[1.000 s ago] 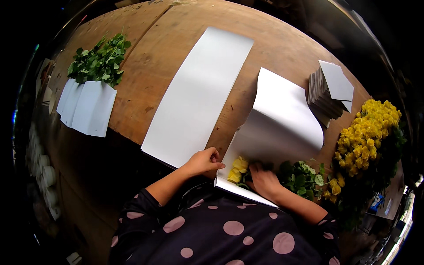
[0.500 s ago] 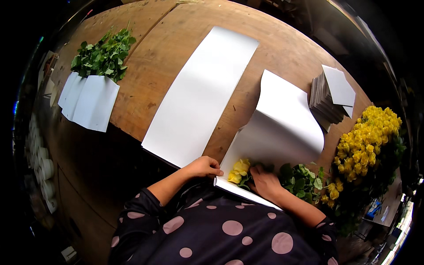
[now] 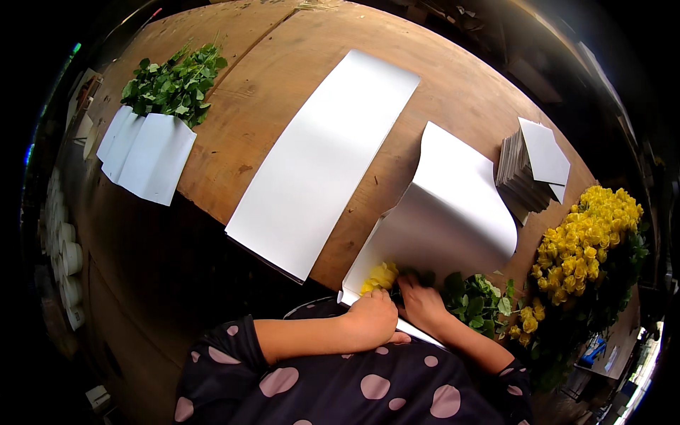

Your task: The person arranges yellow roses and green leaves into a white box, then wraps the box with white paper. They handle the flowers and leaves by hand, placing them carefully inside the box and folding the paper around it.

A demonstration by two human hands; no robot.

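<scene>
Your left hand (image 3: 372, 319) clenches on the yellow rose bunch (image 3: 380, 276), blooms pointing left, stems running right. Your right hand (image 3: 423, 306) clasps the stems over the curled white paper (image 3: 446, 212) on the bench (image 3: 283, 64).

Both forearms come in from the lower edge and meet near the middle. The left hand (image 3: 372, 319) is curled into a loose fist, knuckles up. The right hand (image 3: 423, 306) lies just beside it, fingers bent downward.

Left hand (image 3: 373, 319): lower centre, resting on small bunch of yellow roses (image 3: 380, 276).
Right hand (image 3: 422, 306): beside it, on the rose stems.
Curled white paper sheet (image 3: 453, 212): arching over both.
</scene>
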